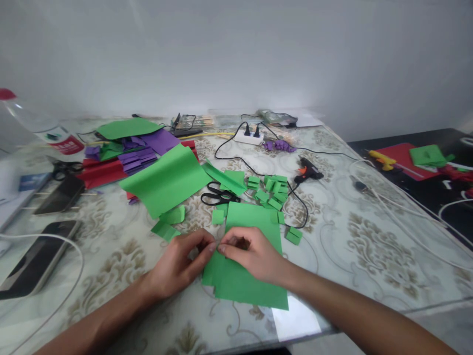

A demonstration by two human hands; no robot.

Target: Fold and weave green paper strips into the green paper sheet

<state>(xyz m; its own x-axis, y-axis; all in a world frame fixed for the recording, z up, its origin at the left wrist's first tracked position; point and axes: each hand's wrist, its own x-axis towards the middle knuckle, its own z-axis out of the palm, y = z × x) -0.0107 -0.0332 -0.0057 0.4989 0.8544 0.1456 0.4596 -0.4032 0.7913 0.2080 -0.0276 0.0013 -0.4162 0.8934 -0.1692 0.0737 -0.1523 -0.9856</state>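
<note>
My left hand (181, 261) and my right hand (254, 254) meet over green paper sheets (254, 281) lying near the front of the table. Each hand has its thumb and index finger pinched together, fingertips nearly touching, at the left edge of the green paper. The exact bit between the fingertips is mostly hidden. Small folded green paper pieces (273, 190) are heaped just beyond the sheets. Black-handled scissors (218, 196) lie behind my hands. A larger curled green sheet (170, 180) and green scraps (172, 219) are at the left.
A black glue gun (308, 170) rests at the right, its cord near a white power strip (248, 137). Purple paper (162, 142) and red paper (99, 172) pile up at back left. A phone (39, 259), a white cable (79, 268) and a plastic bottle (40, 121) line the left side.
</note>
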